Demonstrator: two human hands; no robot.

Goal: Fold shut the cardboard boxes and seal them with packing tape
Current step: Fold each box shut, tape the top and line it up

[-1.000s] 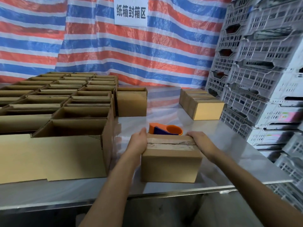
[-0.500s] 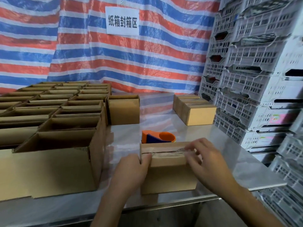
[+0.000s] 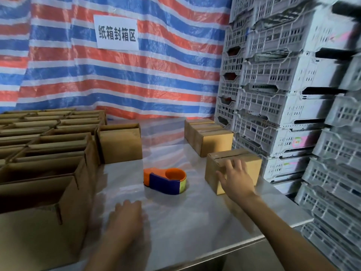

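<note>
Cardboard, brown, folded shut with a strip of tape along the top seam: small box (image 3: 252, 168) near the right edge of the surface (image 3: 185, 222), just in front of a row of sealed boxes (image 3: 214, 141) and close beside the stacked grey crates (image 3: 283, 106). Right hand (image 3: 236, 180) flat against its near face, fingers spread and straight, pressing rather than gripping; probably nudging it toward the finished row to keep done work apart from undone. Left hand (image 3: 125, 218) low over the surface near the front edge, blurred, fingers loosely bent, clasping nothing; likely free for the next box. Orange and blue tape dispenser (image 3: 165, 180) lying mid-surface, between both hands, untouched, seemingly parked within easy reach of either. Open boxes (image 3: 39, 227) packed in rows along the left edge and into the far-left corner, flaps up, waiting; one more open-topped box (image 3: 121, 147) standing just beside them, behind the dispenser. Judging by the layout: raw stock left, tool centre, sealed stock right, so as to move each box one way only. Most of the job yet to do.
</note>
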